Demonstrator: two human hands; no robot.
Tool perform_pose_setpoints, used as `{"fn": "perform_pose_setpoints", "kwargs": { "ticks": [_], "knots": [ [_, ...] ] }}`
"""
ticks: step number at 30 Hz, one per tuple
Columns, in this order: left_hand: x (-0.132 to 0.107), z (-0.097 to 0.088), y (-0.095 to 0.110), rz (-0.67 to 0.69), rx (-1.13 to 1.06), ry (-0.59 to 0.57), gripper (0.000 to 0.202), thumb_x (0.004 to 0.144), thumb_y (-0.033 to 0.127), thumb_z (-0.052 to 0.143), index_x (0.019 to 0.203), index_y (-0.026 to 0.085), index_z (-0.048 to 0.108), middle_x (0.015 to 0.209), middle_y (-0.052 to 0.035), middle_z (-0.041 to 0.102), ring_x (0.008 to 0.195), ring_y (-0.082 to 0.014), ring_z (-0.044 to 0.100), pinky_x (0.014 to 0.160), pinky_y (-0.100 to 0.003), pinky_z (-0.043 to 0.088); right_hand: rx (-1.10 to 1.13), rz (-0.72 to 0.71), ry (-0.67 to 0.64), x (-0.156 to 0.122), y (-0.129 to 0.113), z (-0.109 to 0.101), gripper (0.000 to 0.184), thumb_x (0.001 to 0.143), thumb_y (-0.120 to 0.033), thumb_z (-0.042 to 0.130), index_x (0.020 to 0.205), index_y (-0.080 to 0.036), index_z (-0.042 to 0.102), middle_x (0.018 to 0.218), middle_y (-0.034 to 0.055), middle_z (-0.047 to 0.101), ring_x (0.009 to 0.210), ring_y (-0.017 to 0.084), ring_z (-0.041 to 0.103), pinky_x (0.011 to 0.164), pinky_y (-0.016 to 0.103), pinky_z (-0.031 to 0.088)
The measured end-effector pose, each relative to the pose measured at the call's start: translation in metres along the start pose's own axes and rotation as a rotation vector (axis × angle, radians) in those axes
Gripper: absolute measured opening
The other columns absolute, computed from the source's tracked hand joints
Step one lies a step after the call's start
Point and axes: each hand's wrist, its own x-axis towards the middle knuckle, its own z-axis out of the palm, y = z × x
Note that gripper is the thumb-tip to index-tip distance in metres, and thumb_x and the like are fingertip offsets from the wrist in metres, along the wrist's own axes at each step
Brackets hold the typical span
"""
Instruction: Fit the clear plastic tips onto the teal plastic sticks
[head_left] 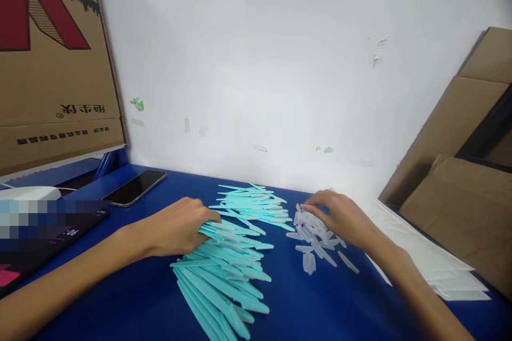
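Note:
My left hand is closed around the ends of several turquoise eyebrow razors, above a larger fanned pile of the same razors. Its fingertips are hidden behind the knuckles and the razors. Farther back lies a second heap of turquoise razors. At the right, my right hand reaches over a small heap of translucent plastic blade caps. Thumb and forefinger are pinched together at the heap's far edge, on what looks like one cap. A few caps lie loose around the heap.
A phone lies at the back left of the blue table, with a dark screen device nearer me. White flat packets lie at the right. Cardboard boxes stand left and right, before a white wall.

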Motion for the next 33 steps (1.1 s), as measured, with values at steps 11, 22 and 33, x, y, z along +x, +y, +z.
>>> {"fn": "perform_pose_setpoints", "kwargs": {
  "ticks": [11, 22, 33],
  "knots": [
    [-0.006, 0.012, 0.023, -0.049, -0.310, 0.102, 0.043, 0.101, 0.053, 0.050, 0.126, 0.022, 0.067, 0.106, -0.0085, 0.075, 0.098, -0.0282, 0.069, 0.076, -0.032, 0.051, 0.326, -0.192, -0.007, -0.014, -0.125, 0.035, 0.059, 0.100, -0.056, 0.056, 0.152, -0.032, 0.046, 0.112, 0.0072, 0.076, 0.095, 0.026, 0.071, 0.079, 0.039, 0.058],
    [-0.010, 0.004, 0.042, 0.058, -0.479, 0.011, 0.039, 0.103, 0.050, 0.051, 0.133, 0.028, 0.063, 0.083, -0.0008, 0.072, 0.066, -0.0192, 0.063, 0.056, -0.026, 0.038, 0.522, -0.269, 0.156, -0.015, -0.131, 0.046, 0.037, 0.108, -0.039, 0.048, 0.143, -0.036, 0.059, 0.098, 0.0034, 0.077, 0.080, 0.018, 0.071, 0.072, 0.030, 0.057],
    [-0.012, 0.015, 0.038, 0.052, -0.393, 0.050, 0.039, 0.107, 0.052, 0.040, 0.115, 0.023, 0.063, 0.094, -0.0044, 0.069, 0.085, -0.0230, 0.063, 0.070, -0.029, 0.044, 0.657, -0.203, 0.242, -0.009, -0.135, 0.041, 0.023, 0.099, -0.025, 0.064, 0.114, -0.033, 0.079, 0.096, -0.0001, 0.082, 0.085, 0.020, 0.076, 0.077, 0.031, 0.059]
  ]
}}
